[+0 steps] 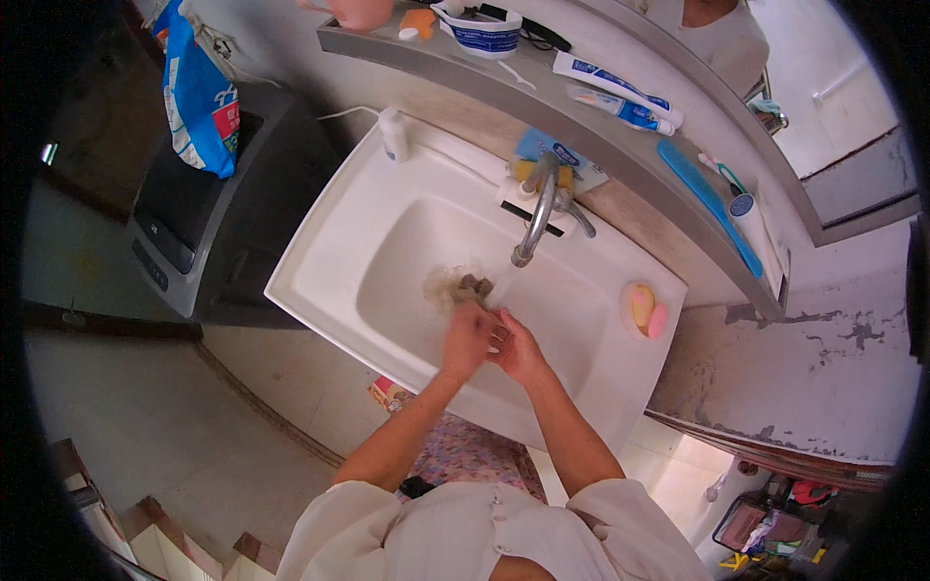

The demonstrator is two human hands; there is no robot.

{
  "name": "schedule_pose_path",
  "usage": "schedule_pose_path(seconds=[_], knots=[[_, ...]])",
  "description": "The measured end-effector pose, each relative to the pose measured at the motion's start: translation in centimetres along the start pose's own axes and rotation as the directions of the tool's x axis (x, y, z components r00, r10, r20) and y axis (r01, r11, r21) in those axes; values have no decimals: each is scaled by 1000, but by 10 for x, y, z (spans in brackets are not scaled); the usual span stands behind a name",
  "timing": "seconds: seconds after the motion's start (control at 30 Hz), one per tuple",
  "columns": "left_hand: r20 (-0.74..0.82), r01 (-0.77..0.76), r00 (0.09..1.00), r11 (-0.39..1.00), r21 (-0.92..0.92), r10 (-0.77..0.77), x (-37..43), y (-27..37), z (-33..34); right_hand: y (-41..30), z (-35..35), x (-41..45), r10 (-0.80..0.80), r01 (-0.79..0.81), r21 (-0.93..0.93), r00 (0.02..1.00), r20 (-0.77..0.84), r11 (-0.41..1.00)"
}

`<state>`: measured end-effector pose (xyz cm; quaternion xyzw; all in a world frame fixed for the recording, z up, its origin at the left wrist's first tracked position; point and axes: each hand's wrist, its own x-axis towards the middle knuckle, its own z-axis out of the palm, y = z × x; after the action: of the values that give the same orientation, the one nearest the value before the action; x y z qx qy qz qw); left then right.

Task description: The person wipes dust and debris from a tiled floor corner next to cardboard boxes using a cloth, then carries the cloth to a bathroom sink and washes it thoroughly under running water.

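Observation:
Over the white basin (574,348) my left hand (466,340) and my right hand (519,348) meet, fingers touching. Motion blurs the left one. Whether anything small lies between them is hidden. Just beyond the fingertips is a dark brown-grey patch (474,287) at the bottom of the basin, with murky, splashing water (439,283) around its left side. I cannot tell whether the patch is the drain or a soaked object. The curved metal faucet (541,218) reaches over the basin, and a faint stream seems to fall towards my hands.
On the sink's right corner, a dish (631,319) holds yellow and pink soap (657,319). A white bottle (393,134) stands at the back left. Above runs a shelf (465,76) with toothpaste tubes (614,87) and a blue comb (708,207). A dark washing machine (254,210) flanks the sink.

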<state>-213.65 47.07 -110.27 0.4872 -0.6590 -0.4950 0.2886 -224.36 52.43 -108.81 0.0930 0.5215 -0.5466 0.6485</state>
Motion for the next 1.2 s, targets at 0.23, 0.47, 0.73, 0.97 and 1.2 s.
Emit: schedule_pose_path(seconds=[0.23, 0.47, 0.73, 0.97, 1.2], knots=[[-2, 24, 1000, 998, 52, -24, 0, -16, -11, -7, -16, -8, -204, 208, -216, 978, 42, 954], [213, -396, 911, 895, 204, 354, 24, -44, -25, -29, -8, -29, -322, 448, -619, 894, 312, 645], [316, 183, 939, 975, -130, -134, 29, -4, -26, -22, -75, 16, -624, 387, -707, 776, -98, 593], [279, 126, 956, 983, -136, -84, 8, 9, -20, -5, -15, -4, -241, 241, -218, 970, 28, 946], [174, 318, 944, 911, -261, -280, 18, 9, -44, -8, -22, -3, -381, 383, -343, 921, 76, 858]])
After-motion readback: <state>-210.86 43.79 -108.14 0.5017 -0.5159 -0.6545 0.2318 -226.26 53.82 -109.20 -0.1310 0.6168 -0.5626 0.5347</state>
